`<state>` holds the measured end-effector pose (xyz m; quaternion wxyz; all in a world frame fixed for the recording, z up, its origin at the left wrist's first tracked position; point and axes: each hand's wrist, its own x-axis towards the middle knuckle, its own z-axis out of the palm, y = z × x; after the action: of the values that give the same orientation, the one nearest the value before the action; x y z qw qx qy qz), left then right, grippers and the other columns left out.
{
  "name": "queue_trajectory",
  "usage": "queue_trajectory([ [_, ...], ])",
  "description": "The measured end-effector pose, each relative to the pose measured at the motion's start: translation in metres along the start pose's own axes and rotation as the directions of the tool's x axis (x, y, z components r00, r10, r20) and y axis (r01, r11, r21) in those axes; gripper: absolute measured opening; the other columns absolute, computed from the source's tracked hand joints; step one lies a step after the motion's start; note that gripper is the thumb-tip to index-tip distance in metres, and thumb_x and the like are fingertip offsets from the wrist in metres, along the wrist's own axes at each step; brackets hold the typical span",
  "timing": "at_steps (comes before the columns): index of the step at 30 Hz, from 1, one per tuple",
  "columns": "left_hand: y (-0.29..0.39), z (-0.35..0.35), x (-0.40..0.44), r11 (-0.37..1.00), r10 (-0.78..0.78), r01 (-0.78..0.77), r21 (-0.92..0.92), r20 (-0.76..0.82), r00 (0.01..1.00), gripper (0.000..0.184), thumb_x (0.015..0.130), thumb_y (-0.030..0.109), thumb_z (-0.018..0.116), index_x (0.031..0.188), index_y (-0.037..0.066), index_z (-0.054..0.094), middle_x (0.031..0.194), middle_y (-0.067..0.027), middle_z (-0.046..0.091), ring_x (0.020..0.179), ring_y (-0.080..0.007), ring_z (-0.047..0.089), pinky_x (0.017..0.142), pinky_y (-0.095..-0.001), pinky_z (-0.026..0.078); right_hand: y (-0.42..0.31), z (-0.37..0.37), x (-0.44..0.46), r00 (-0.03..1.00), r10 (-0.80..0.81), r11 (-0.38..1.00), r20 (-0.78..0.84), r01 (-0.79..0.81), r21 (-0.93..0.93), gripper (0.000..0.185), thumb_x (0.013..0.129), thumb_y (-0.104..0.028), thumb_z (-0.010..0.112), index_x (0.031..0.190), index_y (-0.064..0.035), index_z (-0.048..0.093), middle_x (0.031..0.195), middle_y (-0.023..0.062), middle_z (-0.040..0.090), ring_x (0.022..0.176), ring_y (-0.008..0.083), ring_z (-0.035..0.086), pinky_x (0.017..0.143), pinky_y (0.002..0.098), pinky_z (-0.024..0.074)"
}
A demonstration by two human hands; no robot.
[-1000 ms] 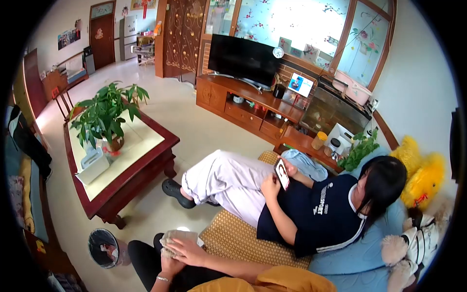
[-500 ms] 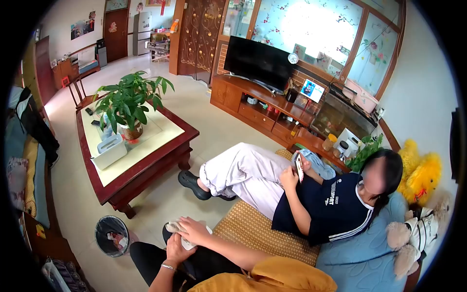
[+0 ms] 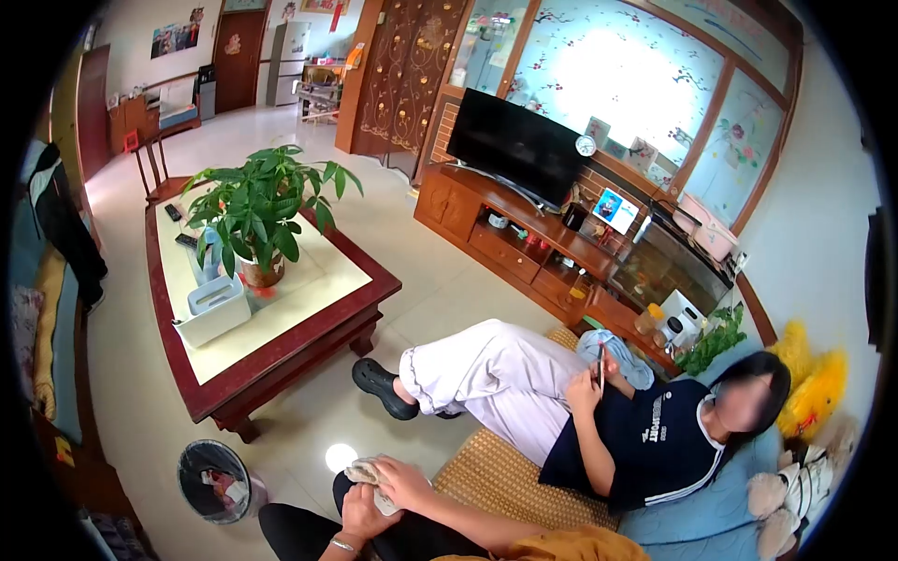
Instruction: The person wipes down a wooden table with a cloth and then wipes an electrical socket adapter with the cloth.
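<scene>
Grey-beige bundle [image 3: 364,470], outline unclear, is clasped in both hands [image 3: 405,487], which partly hide it.

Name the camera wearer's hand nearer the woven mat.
Right: the right hand is just left of the woven mat in view; the left hand is farther left.

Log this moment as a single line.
left hand: holding pale bundle; right hand: holding same bundle; person: seated, holding phone; nearby: trash can, table
</scene>
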<state>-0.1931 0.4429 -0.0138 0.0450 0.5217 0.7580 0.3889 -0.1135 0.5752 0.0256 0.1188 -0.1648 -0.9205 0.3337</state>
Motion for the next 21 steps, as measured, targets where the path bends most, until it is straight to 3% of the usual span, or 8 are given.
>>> queue_trajectory([
  [4, -0.023, -0.010, 0.016, 0.996, -0.086, 0.086, -0.013, -0.031, 0.996, 0.068, 0.051, 0.038, 0.084, 0.100, 0.002, 0.055, 0.091, -0.0168, 0.060, 0.086, -0.0343, 0.058, 0.076, -0.0436, 0.048, 0.008, 0.016, 0.043, 0.985, 0.136, 0.989, 0.105, -0.142, 0.049, 0.042, 0.083, -0.017, 0.062, 0.122, -0.0046, 0.053, 0.122, 0.0167, 0.057, 0.109, 0.0358, 0.056, 0.091, 0.0421, 0.0464],
  [6, -0.037, -0.021, 0.016, 0.985, -0.171, 0.171, 0.015, 0.048, 0.984, 0.069, 0.052, 0.039, 0.084, 0.103, 0.001, 0.055, 0.094, -0.0178, 0.060, 0.090, -0.0345, 0.058, 0.079, -0.0437, 0.048, 0.014, 0.036, 0.055, 0.991, 0.055, 0.997, 0.121, -0.061, 0.049, 0.043, 0.084, -0.020, 0.061, 0.124, -0.0047, 0.053, 0.126, 0.0166, 0.054, 0.111, 0.0362, 0.055, 0.094, 0.0420, 0.0454],
  [8, -0.054, -0.029, 0.016, 0.980, -0.201, 0.201, 0.010, 0.010, 0.980, 0.074, 0.055, 0.039, 0.084, 0.111, 0.001, 0.053, 0.097, -0.0183, 0.060, 0.093, -0.0357, 0.058, 0.082, -0.0438, 0.048, 0.007, 0.047, 0.065, 0.981, -0.181, 0.983, 0.077, 0.181, 0.004, 0.047, 0.083, -0.020, 0.062, 0.127, -0.0052, 0.052, 0.131, 0.0163, 0.051, 0.113, 0.0360, 0.054, 0.095, 0.0416, 0.0447],
  [12, -0.068, -0.050, 0.023, 0.981, -0.186, 0.187, 0.053, -0.027, 0.982, 0.082, 0.059, 0.039, 0.081, 0.126, 0.006, 0.048, 0.114, -0.0176, 0.060, 0.105, -0.0347, 0.058, 0.091, -0.0433, 0.047, -0.009, 0.065, 0.080, 0.964, -0.178, 0.984, 0.199, 0.180, 0.010, 0.048, 0.082, -0.019, 0.063, 0.126, -0.0055, 0.054, 0.130, 0.0153, 0.052, 0.113, 0.0357, 0.054, 0.095, 0.0419, 0.0453],
  [13, -0.082, -0.043, 0.014, 0.956, -0.294, 0.294, -0.019, -0.008, 0.956, 0.079, 0.063, 0.039, 0.079, 0.130, 0.009, 0.049, 0.124, -0.0158, 0.057, 0.115, -0.0331, 0.054, 0.098, -0.0422, 0.043, -0.011, 0.070, 0.083, 0.963, -0.198, 0.979, 0.182, 0.202, -0.004, 0.045, 0.080, -0.017, 0.064, 0.122, -0.0052, 0.057, 0.127, 0.0152, 0.054, 0.109, 0.0351, 0.056, 0.092, 0.0420, 0.0469],
  [16, -0.097, -0.042, 0.014, 0.950, -0.309, 0.312, -0.025, 0.080, 0.948, 0.054, 0.072, 0.035, 0.072, 0.119, 0.013, 0.059, 0.117, -0.0117, 0.061, 0.111, -0.0306, 0.057, 0.096, -0.0409, 0.044, -0.010, 0.078, 0.075, 0.956, -0.258, 0.953, 0.142, 0.276, -0.128, 0.043, 0.075, -0.017, 0.068, 0.116, -0.0061, 0.061, 0.123, 0.0153, 0.056, 0.105, 0.0342, 0.058, 0.088, 0.0433, 0.0478],
  [18, -0.103, -0.031, 0.013, 0.944, -0.330, 0.330, -0.022, 0.013, 0.944, 0.047, 0.076, 0.037, 0.067, 0.118, 0.015, 0.060, 0.118, -0.0097, 0.061, 0.112, -0.0296, 0.056, 0.096, -0.0410, 0.044, -0.008, 0.073, 0.067, 0.928, -0.318, 0.935, 0.196, 0.341, -0.100, 0.044, 0.073, -0.018, 0.070, 0.115, -0.0068, 0.062, 0.122, 0.0152, 0.056, 0.104, 0.0340, 0.059, 0.088, 0.0439, 0.0477],
  [21, -0.098, -0.034, 0.009, 0.969, -0.237, 0.240, 0.064, -0.049, 0.970, 0.047, 0.077, 0.041, 0.066, 0.116, 0.015, 0.060, 0.120, -0.0090, 0.060, 0.113, -0.0278, 0.055, 0.097, -0.0407, 0.043, -0.010, 0.063, 0.048, 0.899, -0.428, 0.894, 0.093, 0.436, -0.105, 0.048, 0.069, -0.018, 0.073, 0.115, -0.0087, 0.062, 0.126, 0.0136, 0.054, 0.108, 0.0340, 0.056, 0.092, 0.0455, 0.0445],
])
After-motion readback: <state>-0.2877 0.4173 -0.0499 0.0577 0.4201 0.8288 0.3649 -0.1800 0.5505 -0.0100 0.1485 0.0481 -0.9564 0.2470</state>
